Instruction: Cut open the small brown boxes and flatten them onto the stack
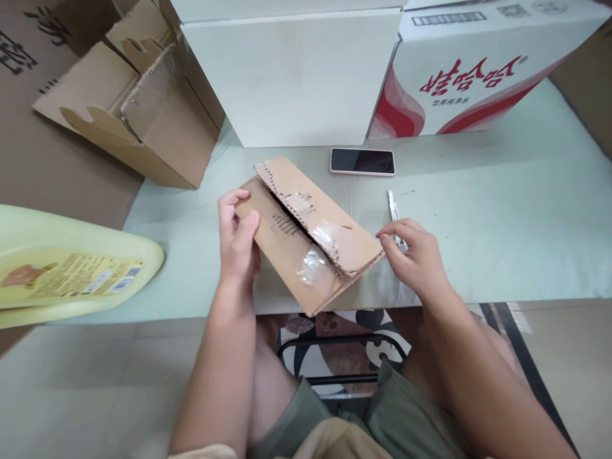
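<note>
My left hand grips the left end of a small brown cardboard box, thumb on top and fingers round its edge. The box is tilted over the table's front edge. Its top flap has a torn, ragged edge and stands slightly raised over a dark gap. Scraps of clear tape cling to the top. Close to the box's right corner, my right hand is curled, thumb and forefinger nearly together; anything between them is too small to make out. A slim pale utility knife lies partly hidden behind that hand.
A phone lies beyond the box on the pale green tabletop. White cartons and a red-and-white carton stand at the back. Open brown cardboard is at left, with a yellow-green bottle nearer me.
</note>
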The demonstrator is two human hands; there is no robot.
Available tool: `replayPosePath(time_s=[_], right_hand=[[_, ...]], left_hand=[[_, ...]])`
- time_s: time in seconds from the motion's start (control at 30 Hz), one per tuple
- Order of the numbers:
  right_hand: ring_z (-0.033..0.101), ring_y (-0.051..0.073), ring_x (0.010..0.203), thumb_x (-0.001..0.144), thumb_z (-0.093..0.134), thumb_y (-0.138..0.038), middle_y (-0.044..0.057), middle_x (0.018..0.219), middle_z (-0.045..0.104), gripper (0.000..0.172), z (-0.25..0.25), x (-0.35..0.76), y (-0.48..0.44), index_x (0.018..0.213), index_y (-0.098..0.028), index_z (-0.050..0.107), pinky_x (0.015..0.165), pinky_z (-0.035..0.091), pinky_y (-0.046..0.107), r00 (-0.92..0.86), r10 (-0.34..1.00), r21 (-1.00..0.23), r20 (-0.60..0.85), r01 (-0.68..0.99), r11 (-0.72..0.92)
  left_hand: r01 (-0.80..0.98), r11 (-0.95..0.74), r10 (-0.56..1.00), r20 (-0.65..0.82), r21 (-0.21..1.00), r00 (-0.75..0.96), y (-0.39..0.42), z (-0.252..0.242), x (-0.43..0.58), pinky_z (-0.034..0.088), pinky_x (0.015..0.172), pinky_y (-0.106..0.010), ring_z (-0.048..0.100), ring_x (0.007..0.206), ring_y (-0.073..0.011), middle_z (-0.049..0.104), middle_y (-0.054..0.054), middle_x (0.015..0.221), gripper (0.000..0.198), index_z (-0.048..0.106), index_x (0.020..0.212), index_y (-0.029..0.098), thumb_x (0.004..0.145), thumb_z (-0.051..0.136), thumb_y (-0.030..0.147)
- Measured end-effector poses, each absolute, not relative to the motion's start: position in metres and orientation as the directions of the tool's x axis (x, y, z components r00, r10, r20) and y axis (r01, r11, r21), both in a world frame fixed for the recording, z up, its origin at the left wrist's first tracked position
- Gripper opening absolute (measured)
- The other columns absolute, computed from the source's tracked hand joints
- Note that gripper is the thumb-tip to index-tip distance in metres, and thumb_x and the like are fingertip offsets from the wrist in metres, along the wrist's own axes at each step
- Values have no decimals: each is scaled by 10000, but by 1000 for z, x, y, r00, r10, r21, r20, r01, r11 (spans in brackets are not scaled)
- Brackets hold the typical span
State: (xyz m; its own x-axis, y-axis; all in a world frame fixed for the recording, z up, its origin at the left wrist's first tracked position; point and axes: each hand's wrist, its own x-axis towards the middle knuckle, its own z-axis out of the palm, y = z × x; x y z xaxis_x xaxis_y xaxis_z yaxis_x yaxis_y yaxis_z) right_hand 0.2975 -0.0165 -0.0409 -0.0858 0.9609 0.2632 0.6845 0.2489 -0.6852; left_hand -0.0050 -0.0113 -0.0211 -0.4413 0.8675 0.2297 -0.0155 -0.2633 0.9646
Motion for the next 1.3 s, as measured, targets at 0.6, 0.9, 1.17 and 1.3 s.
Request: replayPosePath(time_s=[0.6, 0.9, 1.17, 1.3], right_hand=[[683, 353, 1266, 955, 568, -768, 155, 1321, 731, 675, -66, 287, -28, 1381, -253, 664, 1150, 515, 597, -315, 935, -926, 165, 276, 256], [633, 391, 1320, 800, 731, -756, 202, 1348, 693, 800, -56, 281, -24, 1358, -196, 611, 1124, 514, 593, -76, 979, -867, 188, 455, 201], [637, 421, 1157, 776, 713, -725, 203, 1117, 706, 661, -57, 281, -16, 1136, -173, 664, 1089, 464, 682, 49, 967, -666, 250, 734, 135], [659, 381, 1045, 778, 715, -734, 183, 1073, 701, 662, -58, 281, -18, 1143, -185, 650, 903, 562, 581, 59, 980, -712, 191, 696, 97]], left_hand=[[-239, 67, 867, -175, 969, -466, -12, -30, -14, 592, 737, -338, 728, 840, -247, 748, -38, 860, 485, 737, 929, 214, 590, 946, 492], [-164, -126, 943, 67, 978, -325, -13, -29, -12, 597, 1071, -472, 734, 1209, -339, 813, -81, 1026, 428, 755, 823, 237, 797, 702, 662], [78, -219, 975, 220, 973, -9, -20, -46, -7, 397, 1293, -531, 599, 1456, -369, 755, -141, 1360, 690, 737, 1295, 238, 854, 669, 764], [154, -277, 959, 284, 948, -23, -17, -53, -9, 415, 1276, -547, 610, 1440, -372, 715, -155, 1431, 730, 675, 1388, 235, 874, 664, 753]])
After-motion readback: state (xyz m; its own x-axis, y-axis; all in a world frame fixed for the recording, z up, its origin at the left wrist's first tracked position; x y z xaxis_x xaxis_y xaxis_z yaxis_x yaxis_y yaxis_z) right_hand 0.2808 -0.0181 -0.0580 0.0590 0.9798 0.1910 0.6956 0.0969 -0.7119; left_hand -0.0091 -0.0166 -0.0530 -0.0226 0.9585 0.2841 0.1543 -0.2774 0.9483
